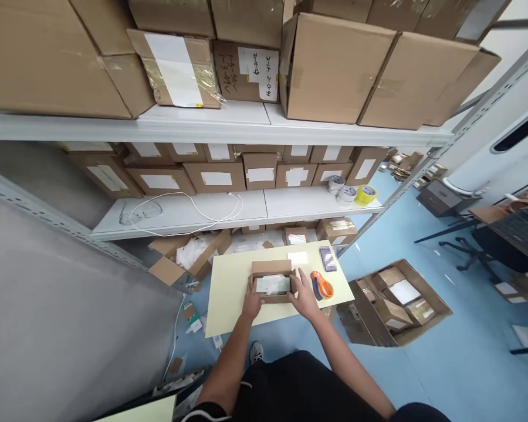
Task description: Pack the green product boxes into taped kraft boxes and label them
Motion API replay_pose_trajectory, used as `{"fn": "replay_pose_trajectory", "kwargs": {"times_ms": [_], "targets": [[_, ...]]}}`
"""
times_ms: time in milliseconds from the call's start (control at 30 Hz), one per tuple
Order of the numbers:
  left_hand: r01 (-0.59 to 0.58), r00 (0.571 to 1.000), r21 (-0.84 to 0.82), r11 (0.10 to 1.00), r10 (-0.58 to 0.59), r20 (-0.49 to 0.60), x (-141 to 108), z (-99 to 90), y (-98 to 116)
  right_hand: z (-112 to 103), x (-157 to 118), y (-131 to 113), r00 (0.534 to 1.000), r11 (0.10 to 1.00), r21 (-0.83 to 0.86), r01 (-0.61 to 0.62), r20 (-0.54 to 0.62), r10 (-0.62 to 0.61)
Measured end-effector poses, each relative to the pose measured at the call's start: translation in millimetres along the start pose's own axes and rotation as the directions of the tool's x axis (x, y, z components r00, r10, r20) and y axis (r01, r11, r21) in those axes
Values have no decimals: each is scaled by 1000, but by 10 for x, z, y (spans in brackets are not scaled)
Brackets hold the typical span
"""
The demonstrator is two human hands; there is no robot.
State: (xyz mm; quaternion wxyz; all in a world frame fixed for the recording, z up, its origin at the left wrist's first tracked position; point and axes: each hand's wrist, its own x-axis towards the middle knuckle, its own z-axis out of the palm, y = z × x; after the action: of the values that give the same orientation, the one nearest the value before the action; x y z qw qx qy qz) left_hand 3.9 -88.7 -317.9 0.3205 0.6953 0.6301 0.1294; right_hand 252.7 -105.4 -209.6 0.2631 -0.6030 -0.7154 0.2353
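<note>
A small open cardboard box (pixel 271 266) stands on the pale yellow table top (pixel 229 281), its back flap raised. Inside it lies a pale green and white packet (pixel 273 285), which looks wrapped in clear plastic. My left hand (pixel 252 303) grips the box's left side, and my right hand (pixel 304 298) holds its right side, thumb and fingers at the wall. Just right of my right hand is an orange tape dispenser (pixel 322 285). A white paper slip (pixel 297 258) and a blurred purple-and-white item (pixel 328 259) lie behind the box.
Shelves of cartons (pixel 222 176) rise in front, with tape rolls (pixel 366 194) and a white cable (pixel 193 205) on the middle one. A large carton (pixel 405 305) holding smaller boxes stands on the floor at right. An open carton (pixel 193 258) sits at left.
</note>
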Motion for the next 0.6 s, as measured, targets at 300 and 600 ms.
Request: {"fn": "replay_pose_trajectory", "kwargs": {"times_ms": [300,600], "targets": [[327,891,-554,765,-445,-87,-120,30,-571,201,37,169,991,988,-80,-135,-11,134],[-31,997,-178,984,43,64,-74,-6,-243,291,7,727,935,947,-51,-317,-183,303]]}}
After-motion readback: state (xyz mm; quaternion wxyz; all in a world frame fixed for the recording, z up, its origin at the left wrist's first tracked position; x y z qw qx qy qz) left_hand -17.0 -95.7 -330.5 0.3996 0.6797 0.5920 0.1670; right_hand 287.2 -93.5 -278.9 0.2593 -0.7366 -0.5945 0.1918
